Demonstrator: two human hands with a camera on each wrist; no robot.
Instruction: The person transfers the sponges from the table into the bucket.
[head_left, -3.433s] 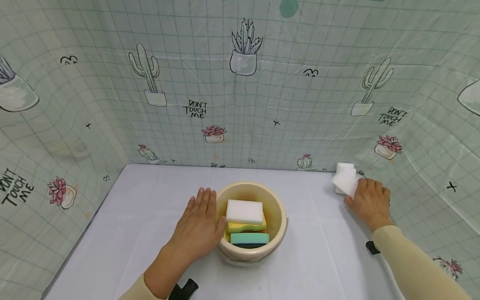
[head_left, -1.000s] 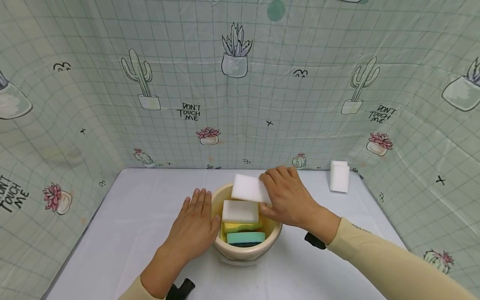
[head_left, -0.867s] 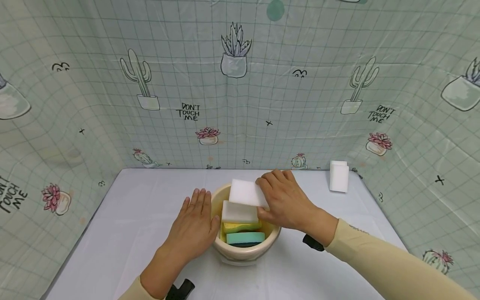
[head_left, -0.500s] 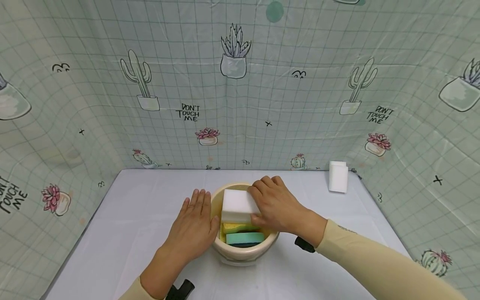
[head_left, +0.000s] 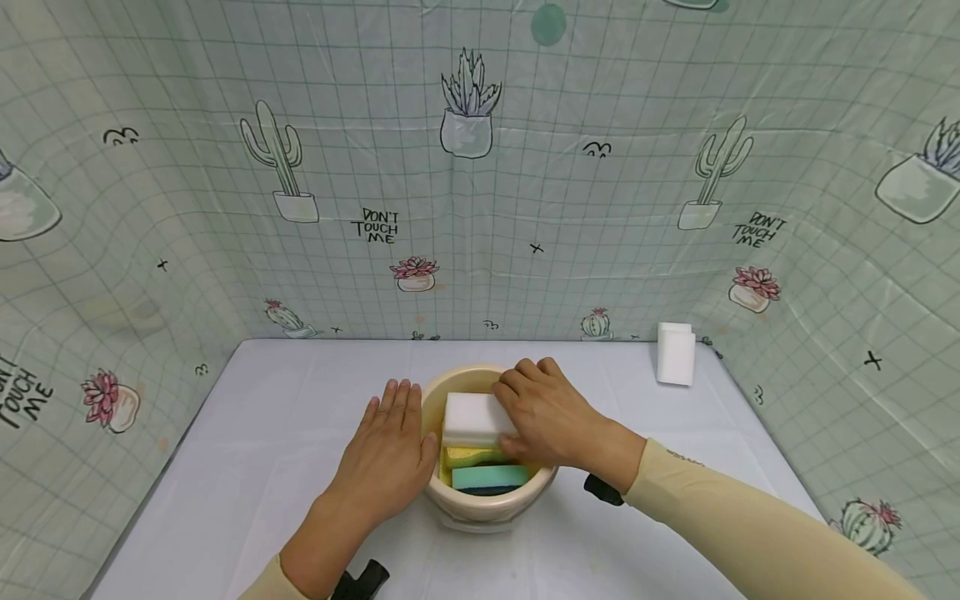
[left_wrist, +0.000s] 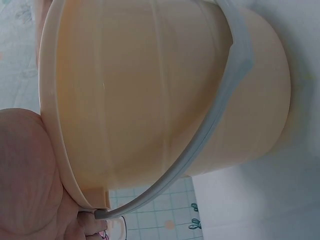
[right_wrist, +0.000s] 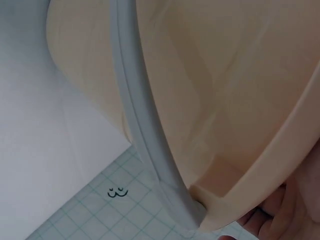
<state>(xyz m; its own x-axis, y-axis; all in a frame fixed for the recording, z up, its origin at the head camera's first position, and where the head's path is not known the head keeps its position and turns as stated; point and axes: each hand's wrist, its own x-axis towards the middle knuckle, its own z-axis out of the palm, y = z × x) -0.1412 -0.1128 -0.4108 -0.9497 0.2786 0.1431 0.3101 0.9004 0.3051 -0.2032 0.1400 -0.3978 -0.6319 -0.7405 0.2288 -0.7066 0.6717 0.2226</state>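
- Resting flat against the left side of the bucket, the left hand has its fingers straight and together, gripping nothing; the fingertips reach the rim
- Over the bucket's mouth, the right hand holds a white sponge, fingers curled over its right end and far edge
- That sponge lies level on top of the stack inside the bucket, at about rim height; whether it already rests on the piece below cannot be told
- Under it shows the edge of a yellow sponge, and nearer the person a teal sponge with a dark layer beneath
- From the left wrist view the bucket's cream wall fills the picture, with a grey handle hanging down across it; the heel of the left hand presses at the rim
- From the right wrist view only the bucket's inner wall, the same handle and a bit of the right hand at the rim are seen; the sponges are hidden there
- The bucket stands near the front middle of a white table
- Two more white sponges stand upright at the far right corner of the table, well apart from both hands
- A pale green curtain printed with cacti closes in the table on three sides
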